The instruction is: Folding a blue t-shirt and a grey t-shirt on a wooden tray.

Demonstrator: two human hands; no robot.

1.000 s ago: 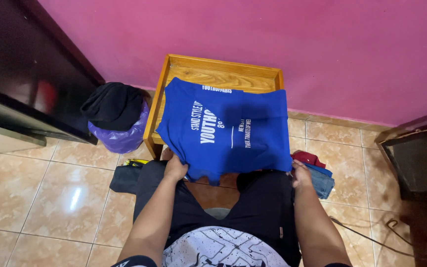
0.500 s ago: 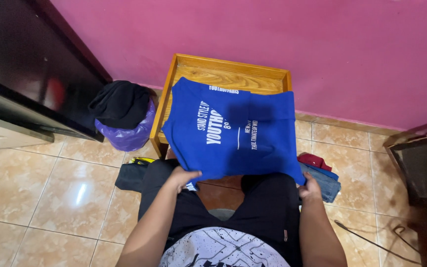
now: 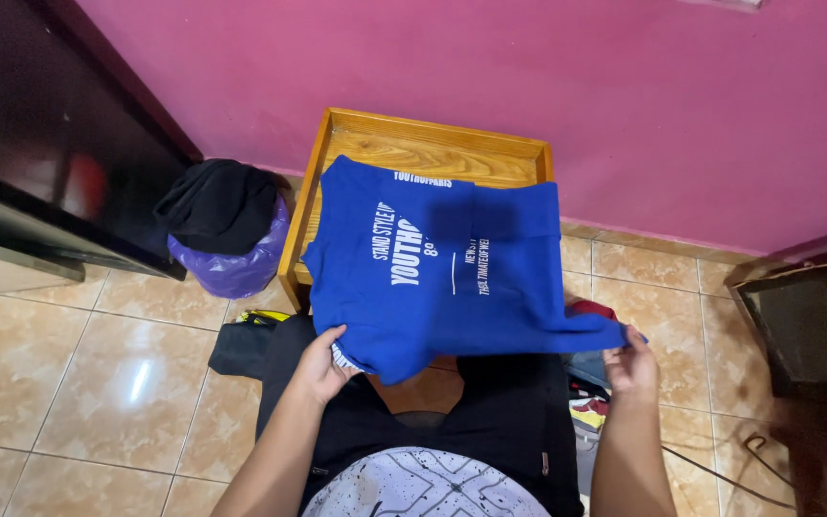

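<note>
A blue shirt (image 3: 437, 268) with white print on it hangs spread between my hands, its far part draped over a wooden tray table (image 3: 413, 144). My left hand (image 3: 320, 362) grips the shirt's near left edge. My right hand (image 3: 631, 364) pinches the near right corner, which is pulled out to the right. Below the shirt I see my lap in black trousers (image 3: 490, 412) and a patterned black and white top (image 3: 433, 488).
A black cloth (image 3: 220, 201) lies over a purple bag (image 3: 232, 268) left of the table. Dark clothes (image 3: 246, 347) sit on the tiled floor by my left leg, colourful clothes (image 3: 588, 378) by my right. Dark furniture (image 3: 40, 144) stands left, another dark piece (image 3: 806, 325) right. A pink wall (image 3: 528, 86) is behind.
Both hands have drawn the shirt's near edge toward my lap. My right hand has pulled its corner further right, stretching the cloth flatter.
</note>
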